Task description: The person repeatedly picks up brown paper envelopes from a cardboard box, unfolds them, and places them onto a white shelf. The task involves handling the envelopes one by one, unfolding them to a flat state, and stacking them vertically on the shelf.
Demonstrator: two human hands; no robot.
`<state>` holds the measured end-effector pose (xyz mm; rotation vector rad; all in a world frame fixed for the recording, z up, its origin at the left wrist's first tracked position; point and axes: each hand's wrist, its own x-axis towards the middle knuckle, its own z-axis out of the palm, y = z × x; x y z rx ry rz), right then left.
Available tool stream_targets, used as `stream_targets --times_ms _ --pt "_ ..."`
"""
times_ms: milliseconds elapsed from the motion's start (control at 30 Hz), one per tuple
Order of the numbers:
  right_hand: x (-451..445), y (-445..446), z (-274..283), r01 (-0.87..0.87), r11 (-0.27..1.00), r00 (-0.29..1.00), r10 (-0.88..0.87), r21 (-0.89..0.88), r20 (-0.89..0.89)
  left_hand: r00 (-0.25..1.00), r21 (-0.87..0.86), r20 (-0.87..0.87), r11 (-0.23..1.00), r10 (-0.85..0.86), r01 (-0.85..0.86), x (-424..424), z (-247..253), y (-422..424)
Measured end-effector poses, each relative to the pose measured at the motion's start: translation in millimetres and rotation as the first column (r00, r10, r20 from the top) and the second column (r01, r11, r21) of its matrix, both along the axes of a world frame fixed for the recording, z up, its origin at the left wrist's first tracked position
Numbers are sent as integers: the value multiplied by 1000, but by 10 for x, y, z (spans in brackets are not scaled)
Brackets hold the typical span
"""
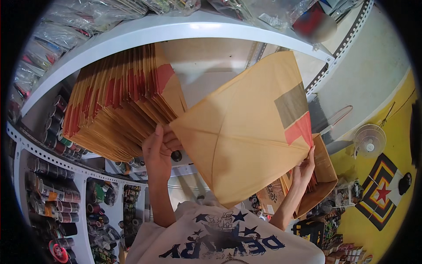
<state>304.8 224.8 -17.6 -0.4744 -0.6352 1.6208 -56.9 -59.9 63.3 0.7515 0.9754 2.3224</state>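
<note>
A tan paper kite (244, 132) with a grey and a red patch near its right corner is spread out before me. Thin spars show as dark lines crossing it. My left hand (161, 145) pinches its left corner between thumb and fingers. At the right corner, beside the red patch, my right hand (305, 166) grips the edge, with some of its fingers behind the paper. Just beyond my left hand, a thick row of similar tan and red kites (122, 109) stands packed together on a shelf.
Above runs a white metal shelf edge (197, 28) loaded with plastic-wrapped bundles (89, 16). Spools (59, 198) fill racks at the left. An open cardboard box (324, 184) stands at the right, below a wall fan (370, 140) and a star-patterned kite (379, 193) on the yellow wall.
</note>
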Motion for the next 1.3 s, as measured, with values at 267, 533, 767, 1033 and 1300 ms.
stream_targets --times_ms 267,533,767,1033,1300 --pt "-82 -8 31 -28 1000 1000 28 -2 10 980 -142 -145 977 136 -157 -12 -3 -28" --pt "60 17 60 59 998 998 -59 -37 11 962 -142 -210 969 171 -204 158 164 135" --pt "122 -7 203 62 997 998 -62 -40 15 962 -182 -228 964 148 -191 193 277 201" --pt "31 51 150 75 996 992 -70 -39 108 978 -176 -186 976 95 -129 295 300 186" --pt "-512 -328 355 271 884 706 -451 380 546 841 -125 -314 859 440 -496 260 186 -112"
